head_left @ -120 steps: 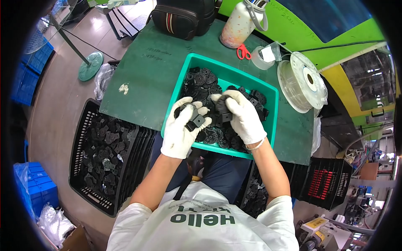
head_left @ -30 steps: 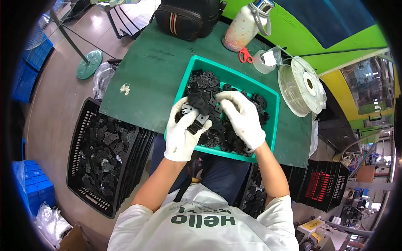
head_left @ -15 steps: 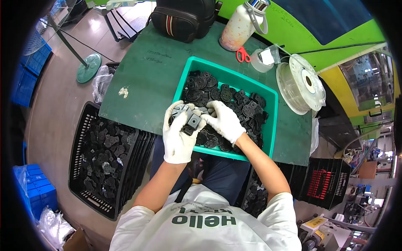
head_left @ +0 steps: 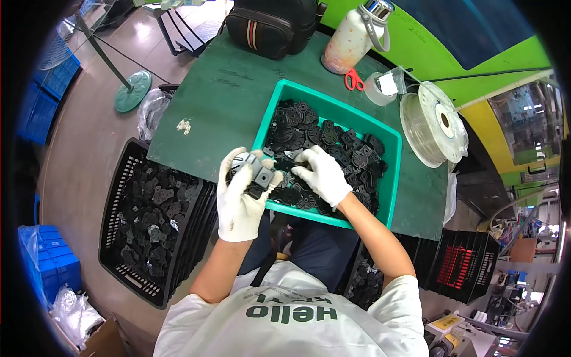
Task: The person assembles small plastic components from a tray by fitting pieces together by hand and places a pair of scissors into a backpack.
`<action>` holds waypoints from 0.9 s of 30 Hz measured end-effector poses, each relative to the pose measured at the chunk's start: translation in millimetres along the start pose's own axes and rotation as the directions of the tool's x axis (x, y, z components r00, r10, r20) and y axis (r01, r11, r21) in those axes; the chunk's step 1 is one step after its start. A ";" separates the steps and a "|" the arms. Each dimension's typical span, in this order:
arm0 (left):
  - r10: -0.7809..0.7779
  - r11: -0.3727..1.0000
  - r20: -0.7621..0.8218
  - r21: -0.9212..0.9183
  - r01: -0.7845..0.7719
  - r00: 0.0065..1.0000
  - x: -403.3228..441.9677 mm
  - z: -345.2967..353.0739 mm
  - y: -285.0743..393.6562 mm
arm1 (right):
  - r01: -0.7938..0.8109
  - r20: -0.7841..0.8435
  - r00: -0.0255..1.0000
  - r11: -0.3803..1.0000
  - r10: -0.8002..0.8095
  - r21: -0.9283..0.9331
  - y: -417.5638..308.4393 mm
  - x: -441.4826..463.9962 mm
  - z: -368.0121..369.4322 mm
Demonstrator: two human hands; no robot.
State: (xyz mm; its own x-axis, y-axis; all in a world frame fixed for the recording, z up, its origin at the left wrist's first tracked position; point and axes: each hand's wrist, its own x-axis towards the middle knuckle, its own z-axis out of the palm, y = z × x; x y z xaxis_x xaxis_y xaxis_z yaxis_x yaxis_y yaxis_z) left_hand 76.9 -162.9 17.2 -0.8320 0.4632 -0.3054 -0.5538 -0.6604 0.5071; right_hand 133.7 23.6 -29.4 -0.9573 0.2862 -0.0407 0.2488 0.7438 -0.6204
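Observation:
White-gloved, my left hand (head_left: 241,202) is wrapped round several black plastic parts (head_left: 262,177) held together, over the left front rim of a teal bin (head_left: 327,96). My right hand (head_left: 321,177), also gloved, is over the middle of the bin with thumb and fingers bent towards each other at a dark part. The fingertips hide most of what is between them. Many black parts (head_left: 360,156) with round and angular shapes lie heaped in the bin, which stands on a dark green table (head_left: 202,119).
Behind the bin are a black bag (head_left: 270,27), a bottle (head_left: 352,41), red scissors (head_left: 354,80), a tape roll (head_left: 380,88) and a clear spool (head_left: 437,124). A black crate (head_left: 122,238) of parts stands at the left, another crate (head_left: 467,265) at the right.
My left hand has moved left and away from my right hand, still holding its parts. My right hand has shifted slightly right. Both were close together over the bin half a second ago.

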 end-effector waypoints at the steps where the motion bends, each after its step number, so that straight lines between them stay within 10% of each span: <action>1: 0.003 1.000 -0.004 0.012 -0.003 1.000 -0.2 1.8 -1.7 | 0.008 -0.017 1.000 0.996 -0.007 0.086 -1.0 0.0 -5.7; 5: -0.011 0.999 0.020 -0.048 0.012 1.000 2.4 2.6 -11.4 | -0.218 0.010 0.956 0.690 0.292 0.691 -38.8 -13.6 -40.0; 8: 0.056 0.993 0.072 -0.106 -0.048 0.996 3.7 2.5 -24.3 | -0.184 -0.034 0.949 0.640 0.313 0.746 -75.6 -28.1 -48.1; 12: -0.003 0.984 0.034 -0.180 0.009 0.999 -4.9 8.4 -25.0 | 0.031 -0.080 0.997 0.799 0.021 0.601 -82.2 -40.4 -15.2; 14: 0.419 0.666 0.305 0.537 -0.518 0.855 1.2 -7.1 -23.1 | -0.009 -0.031 0.999 0.749 0.039 0.662 -83.1 -35.1 -25.3; 16: 0.013 0.996 0.063 -0.090 -0.007 0.998 0.5 -7.3 14.6 | -0.106 -0.083 0.979 0.815 0.185 0.569 -78.3 -22.4 -42.7; 18: 0.108 0.970 -0.064 -0.214 -0.120 0.992 2.4 -22.7 40.7 | -0.129 -0.157 0.959 0.852 0.238 0.507 -48.1 -6.4 -47.9; 27: 0.393 0.916 -0.365 0.070 -0.395 0.844 16.6 -185.5 114.2 | 0.094 -0.132 0.986 0.994 -0.101 -0.064 4.3 18.1 -13.2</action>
State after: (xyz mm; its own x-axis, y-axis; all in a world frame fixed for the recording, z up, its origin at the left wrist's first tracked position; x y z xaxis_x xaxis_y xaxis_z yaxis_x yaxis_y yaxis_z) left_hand -6.4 -340.3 -79.5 -0.9320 -0.0837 -0.3526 -0.1758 -0.7464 0.6419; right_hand 119.4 39.9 -22.4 -0.9496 0.2868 0.1265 0.1671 0.8046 -0.5699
